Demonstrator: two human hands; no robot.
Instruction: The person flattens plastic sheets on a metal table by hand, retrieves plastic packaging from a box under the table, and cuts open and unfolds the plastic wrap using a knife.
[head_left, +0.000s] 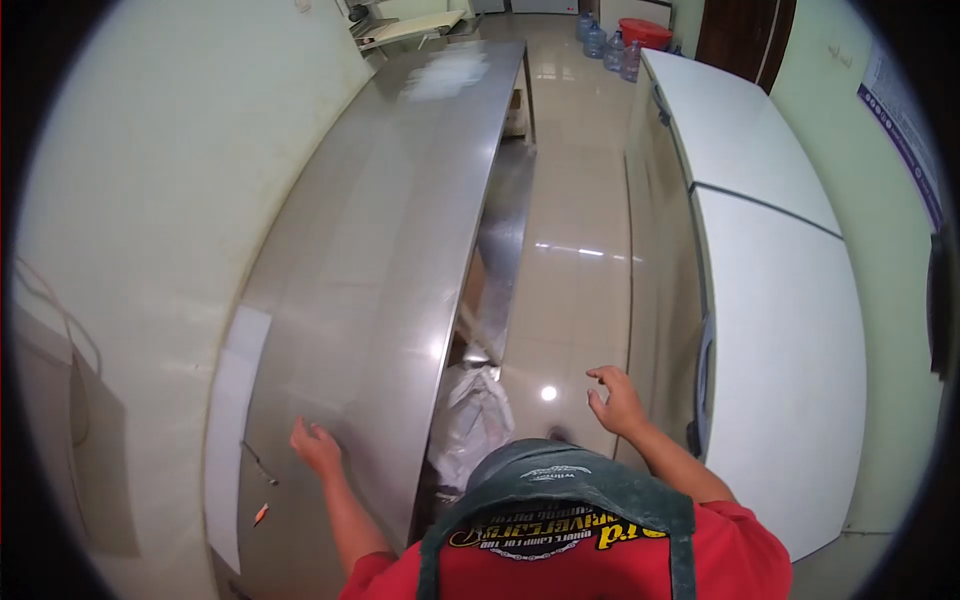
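Note:
Over the near part of the long metal table (370,240), my left hand (316,446) hovers with its fingers apart and nothing in it. To its left on the tabletop lie a small orange object (261,515), a thin dark stick-like piece (259,463) and a long white strip (238,430) along the wall side. My right hand (615,400) is held in the air above the floor aisle, thumb and fingers apart, holding nothing. It is nearest to the white chest unit (780,350) on the right.
Tiled floor (575,230) runs between the table and the white units. A white plastic bag (472,420) stands by the table's lower shelf (505,230). Far back are water bottles (594,42) and a red basin (645,34). A wall is at the left.

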